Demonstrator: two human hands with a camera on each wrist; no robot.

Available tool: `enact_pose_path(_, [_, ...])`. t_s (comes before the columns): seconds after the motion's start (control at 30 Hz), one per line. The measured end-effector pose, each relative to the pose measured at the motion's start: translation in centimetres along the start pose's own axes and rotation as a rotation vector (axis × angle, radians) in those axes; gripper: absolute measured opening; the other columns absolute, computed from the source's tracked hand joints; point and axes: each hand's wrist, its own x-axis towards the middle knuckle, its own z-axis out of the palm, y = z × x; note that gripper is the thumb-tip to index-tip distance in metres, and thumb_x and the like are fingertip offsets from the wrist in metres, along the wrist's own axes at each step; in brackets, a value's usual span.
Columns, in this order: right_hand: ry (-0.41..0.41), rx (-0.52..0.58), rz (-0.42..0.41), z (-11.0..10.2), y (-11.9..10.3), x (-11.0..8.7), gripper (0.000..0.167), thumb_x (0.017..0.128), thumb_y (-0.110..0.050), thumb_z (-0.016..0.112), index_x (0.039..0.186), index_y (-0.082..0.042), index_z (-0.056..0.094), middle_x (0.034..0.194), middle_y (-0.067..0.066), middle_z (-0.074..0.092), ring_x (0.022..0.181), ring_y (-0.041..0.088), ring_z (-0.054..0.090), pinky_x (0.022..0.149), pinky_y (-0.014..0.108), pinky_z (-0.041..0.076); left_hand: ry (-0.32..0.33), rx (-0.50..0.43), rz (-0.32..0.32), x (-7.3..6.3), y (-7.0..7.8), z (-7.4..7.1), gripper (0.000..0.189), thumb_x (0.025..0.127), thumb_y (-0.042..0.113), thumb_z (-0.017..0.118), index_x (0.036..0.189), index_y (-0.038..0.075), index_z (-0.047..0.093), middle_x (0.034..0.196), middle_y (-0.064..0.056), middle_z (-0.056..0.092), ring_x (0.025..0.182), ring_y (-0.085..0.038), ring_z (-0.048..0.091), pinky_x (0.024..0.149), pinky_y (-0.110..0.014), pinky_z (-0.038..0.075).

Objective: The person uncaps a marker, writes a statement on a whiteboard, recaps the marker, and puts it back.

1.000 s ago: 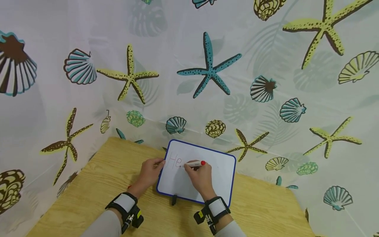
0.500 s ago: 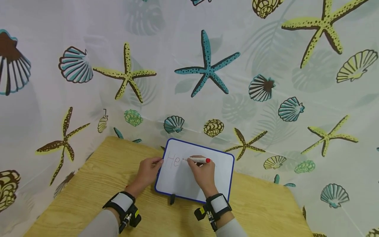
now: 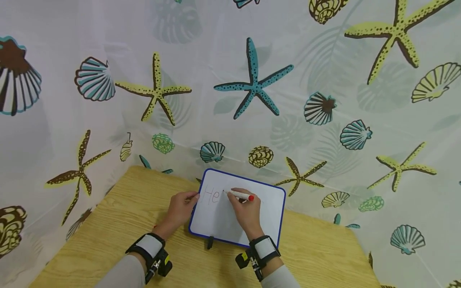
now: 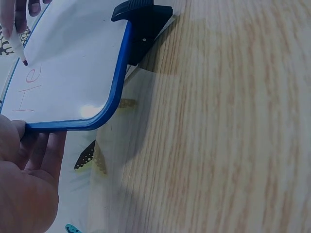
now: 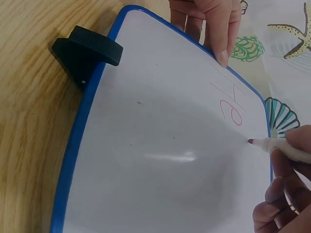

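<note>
- Backdrop (image 3: 223, 134): pale cloth printed with starfish, shells and faint leaves, hanging behind and beside the counter.
- Counter (image 3: 317, 248): light wood grain, carries the whiteboard.
- Whiteboard (image 3: 223, 224): sits near the counter's far side, tilted, its blue frame (image 5: 80, 126) rounded at the corners. Black clip (image 3: 210, 242) fitted over the lower edge, toward the left corner.
- Letters "He" (image 3: 211, 195): thin red strokes, upper left of the whiteboard. Some small dark specks elsewhere on the surface, seen from the right wrist.
- Left hand (image 3: 181, 206): grip closed on the left edge of the whiteboard, thumb at the front, fingers behind.
- Right hand (image 3: 247, 210): grip pinching the marker between thumb and fingers, above the whiteboard's right half.
- Marker (image 3: 239, 195): white barrel, red rear end, dark-looking tip. Tip points left, just right of the "e"; contact with the surface cannot be told.
- Left wrist strap (image 3: 149, 245) and right wrist strap (image 3: 264, 247): black bands with pale pads, small devices attached. Light grey sleeves (image 3: 124, 274) below.
</note>
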Motion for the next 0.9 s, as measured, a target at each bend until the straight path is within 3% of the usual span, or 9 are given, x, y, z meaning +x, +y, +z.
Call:
enact_pose_path(0.47, [-0.069, -0.067, 0.083, 0.2, -0.6, -1.5, 0.007, 0.089, -0.018, 0.079, 0.092, -0.012, 0.080, 0.077, 0.001, 0.070, 0.065, 0.018, 0.054, 0.051, 0.024, 0.042, -0.022, -0.003, 0.023, -0.2, -0.4, -0.5, 0.029, 0.106, 0.015, 0.059, 0.127, -0.002, 0.069, 0.123, -0.017, 0.071, 0.114, -0.033, 0.068, 0.093, -0.047, 0.059])
enact_pose_path(0.9, [-0.123, -0.085, 0.152, 0.2, -1.0, -2.4, 0.008, 0.088, -0.017, 0.078, 0.090, -0.010, 0.078, 0.080, 0.003, 0.071, 0.066, 0.016, 0.056, 0.054, 0.026, 0.045, -0.023, 0.009, 0.029, -0.6, 0.0, -0.7, 0.029, 0.106, 0.013, 0.058, 0.127, -0.002, 0.069, 0.122, -0.017, 0.072, 0.114, -0.034, 0.068, 0.094, -0.048, 0.058])
